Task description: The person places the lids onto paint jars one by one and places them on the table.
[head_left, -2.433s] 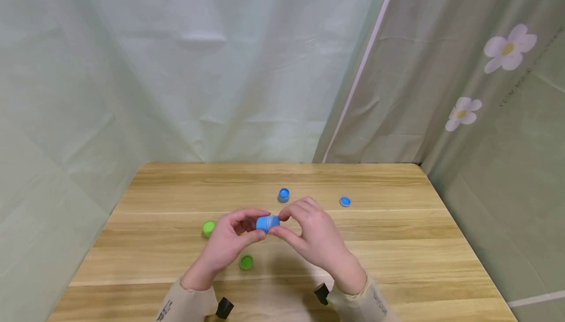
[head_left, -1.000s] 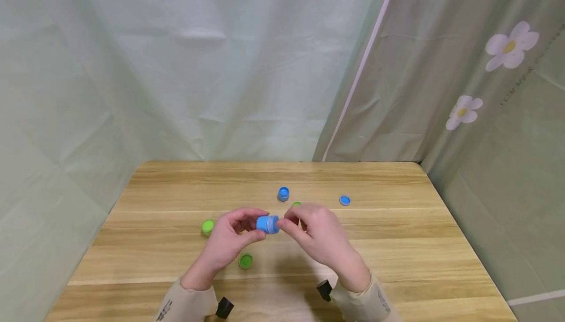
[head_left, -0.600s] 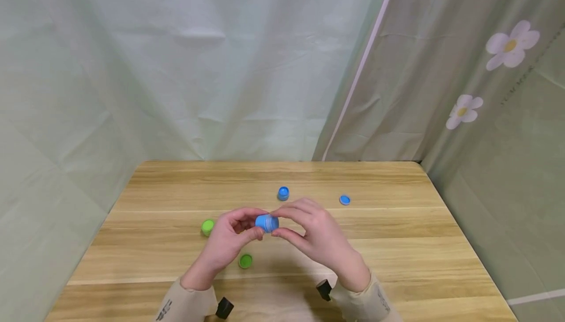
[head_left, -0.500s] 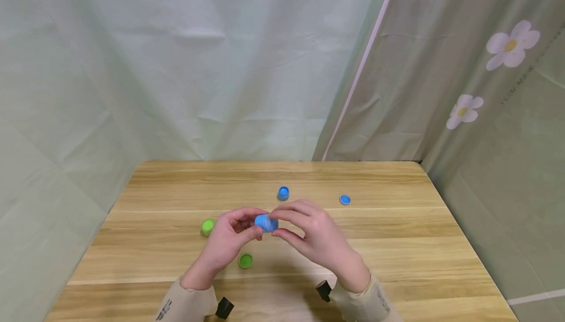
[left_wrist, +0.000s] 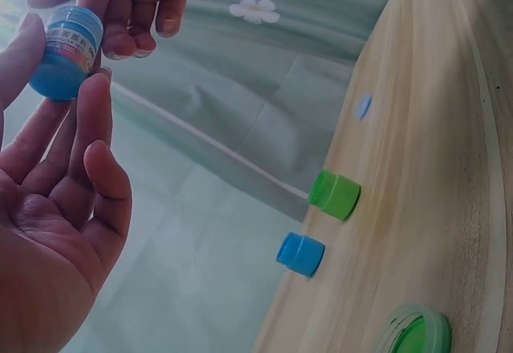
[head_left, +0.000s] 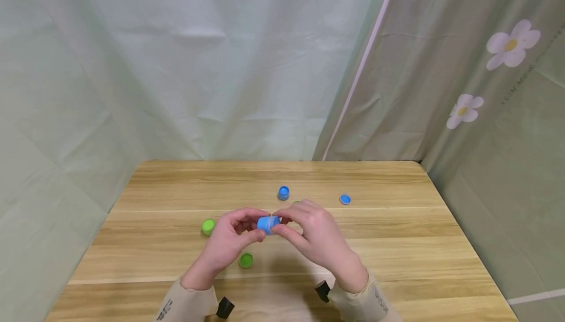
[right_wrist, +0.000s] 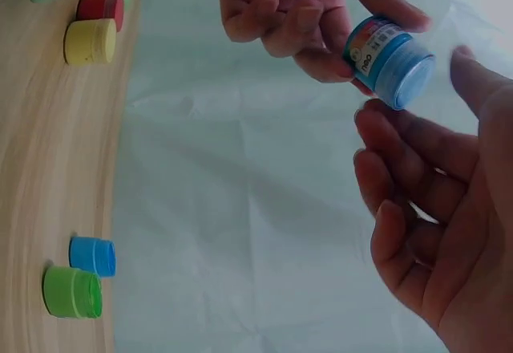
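Your left hand (head_left: 229,236) grips the small blue cylindrical plastic jar (head_left: 267,225) by its base half, between thumb and fingers, in the air above the light wood-grain table (head_left: 375,263). Your right hand (head_left: 320,236) has its fingertips at the jar's pale translucent end (right_wrist: 413,80), apparently a lid; the right wrist view shows your thumb apart from it, so I can't tell whether you are pinching it. A twist stronger than your left fingertips' hold could spin the jar loose, and if that end gave suddenly, any contents might spill, since the jar lies on its side. A drop could strike the shallow round green plastic lid (head_left: 246,261) nearby. The jar's long axis runs nearly level, crosswise to you, base toward your left palm, pale end toward your right hand
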The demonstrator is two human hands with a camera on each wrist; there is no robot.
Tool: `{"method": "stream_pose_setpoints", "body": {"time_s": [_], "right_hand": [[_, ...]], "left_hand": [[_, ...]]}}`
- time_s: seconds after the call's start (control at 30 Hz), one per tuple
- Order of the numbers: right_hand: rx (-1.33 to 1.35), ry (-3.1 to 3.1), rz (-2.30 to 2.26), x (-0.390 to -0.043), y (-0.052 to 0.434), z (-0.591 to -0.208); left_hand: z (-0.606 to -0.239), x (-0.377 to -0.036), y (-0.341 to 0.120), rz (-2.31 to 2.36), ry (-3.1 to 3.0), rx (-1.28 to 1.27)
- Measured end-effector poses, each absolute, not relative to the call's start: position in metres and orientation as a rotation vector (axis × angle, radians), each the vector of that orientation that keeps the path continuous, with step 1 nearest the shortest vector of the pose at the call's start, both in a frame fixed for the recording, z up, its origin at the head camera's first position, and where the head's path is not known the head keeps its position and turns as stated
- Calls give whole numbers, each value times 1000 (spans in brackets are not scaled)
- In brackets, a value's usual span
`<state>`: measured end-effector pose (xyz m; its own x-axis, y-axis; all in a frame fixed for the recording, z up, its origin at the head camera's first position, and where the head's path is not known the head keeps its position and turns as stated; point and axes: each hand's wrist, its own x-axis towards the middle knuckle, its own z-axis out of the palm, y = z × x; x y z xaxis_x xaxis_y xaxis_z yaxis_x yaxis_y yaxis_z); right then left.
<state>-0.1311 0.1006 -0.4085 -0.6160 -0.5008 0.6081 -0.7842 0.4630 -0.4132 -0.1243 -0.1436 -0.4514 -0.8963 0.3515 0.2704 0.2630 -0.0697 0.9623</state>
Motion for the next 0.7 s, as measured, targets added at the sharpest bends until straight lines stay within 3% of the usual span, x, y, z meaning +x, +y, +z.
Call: {"method": "stream_pose_setpoints", "body": {"time_s": [0.37, 0.7], "right_hand": [[1256, -2251, 923, -136, 107, -404], [1222, -2205, 907, -138, 107, -406]], "left_hand": [[-451, -125, -145, 2176, 2063, 675], [-451, -126, -145, 2171, 2074, 700]]}}
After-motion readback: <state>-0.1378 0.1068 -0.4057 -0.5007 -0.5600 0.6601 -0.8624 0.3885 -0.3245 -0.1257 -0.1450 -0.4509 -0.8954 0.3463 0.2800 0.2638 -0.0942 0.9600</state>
